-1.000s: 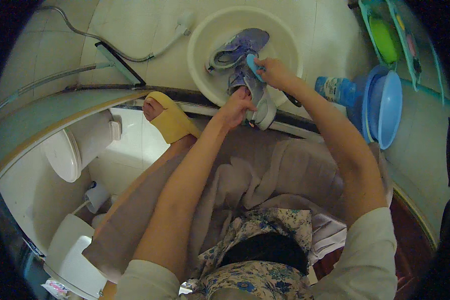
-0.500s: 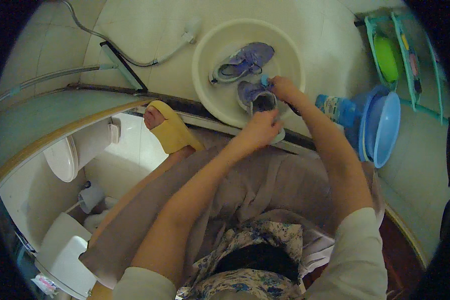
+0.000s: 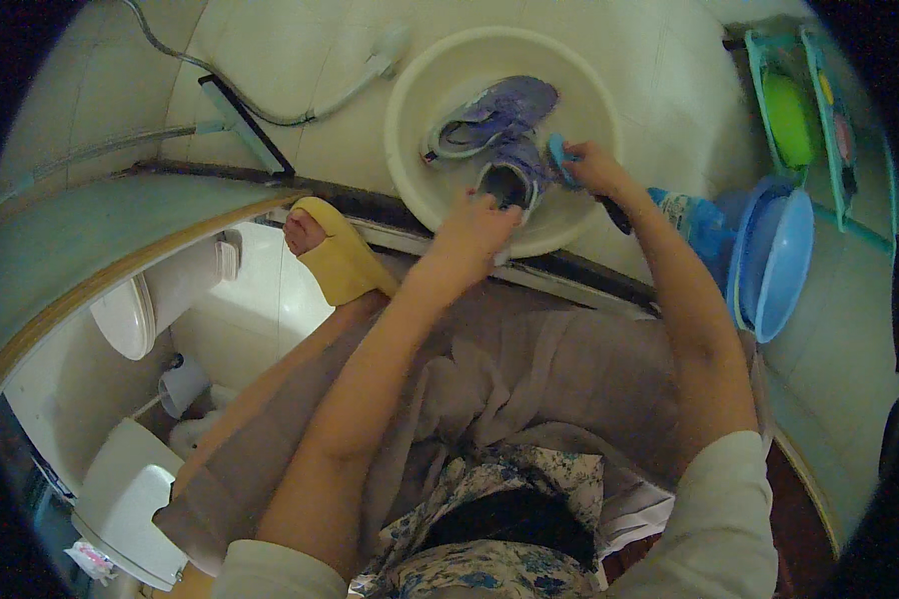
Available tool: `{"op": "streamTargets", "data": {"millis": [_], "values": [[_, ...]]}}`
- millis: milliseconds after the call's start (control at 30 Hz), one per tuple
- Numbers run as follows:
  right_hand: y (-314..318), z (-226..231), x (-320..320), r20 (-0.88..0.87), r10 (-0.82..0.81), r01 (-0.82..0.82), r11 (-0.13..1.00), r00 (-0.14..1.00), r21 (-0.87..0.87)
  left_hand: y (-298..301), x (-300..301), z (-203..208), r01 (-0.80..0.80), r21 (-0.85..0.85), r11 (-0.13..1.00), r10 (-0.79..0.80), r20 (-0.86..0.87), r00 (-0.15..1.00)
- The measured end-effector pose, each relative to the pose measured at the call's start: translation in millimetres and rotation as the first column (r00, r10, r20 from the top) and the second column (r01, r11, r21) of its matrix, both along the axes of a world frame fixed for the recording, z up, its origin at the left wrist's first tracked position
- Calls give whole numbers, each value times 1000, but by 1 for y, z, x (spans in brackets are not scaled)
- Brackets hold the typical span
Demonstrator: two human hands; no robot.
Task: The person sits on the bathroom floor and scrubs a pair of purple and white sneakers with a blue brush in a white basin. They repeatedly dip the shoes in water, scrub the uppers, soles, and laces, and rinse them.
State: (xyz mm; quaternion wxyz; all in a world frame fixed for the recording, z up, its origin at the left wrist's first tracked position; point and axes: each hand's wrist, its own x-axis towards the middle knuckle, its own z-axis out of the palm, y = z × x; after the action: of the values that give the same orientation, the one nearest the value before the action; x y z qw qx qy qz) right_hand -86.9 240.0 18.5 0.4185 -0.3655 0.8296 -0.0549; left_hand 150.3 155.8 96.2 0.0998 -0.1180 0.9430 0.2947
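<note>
Scrubbing has moved lower: left hand [image 3: 477, 228], fingers clamped, now steadies the near shoe [image 3: 509, 178] inside the basin [image 3: 579, 90]. Right hand [image 3: 597, 168], closed on the blue brush [image 3: 561, 160], works its side; washing continues.

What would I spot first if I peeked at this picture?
Probably the big cream basin on the tiled floor, top middle, with two purple shoes in it. The left hand holds the nearer shoe by its opening while the right hand presses a blue brush on it. A yellow slipper sits on a foot, left of the basin.
</note>
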Motion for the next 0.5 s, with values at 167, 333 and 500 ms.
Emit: {"op": "streamTargets", "data": {"millis": [167,333,500], "values": [[5,76,22,342,-86,72,996,936,54,-5,22,-13,-137,203,970,183,-228,956],[12,-1,68,-83,90,-110,953,992,-281,-1,21,-25,-131,262,956,221,-350,910],[5,-16,30,-399,158,-289,911,903,-295,3,22,-29,-121,239,964,199,-338,920]]}}
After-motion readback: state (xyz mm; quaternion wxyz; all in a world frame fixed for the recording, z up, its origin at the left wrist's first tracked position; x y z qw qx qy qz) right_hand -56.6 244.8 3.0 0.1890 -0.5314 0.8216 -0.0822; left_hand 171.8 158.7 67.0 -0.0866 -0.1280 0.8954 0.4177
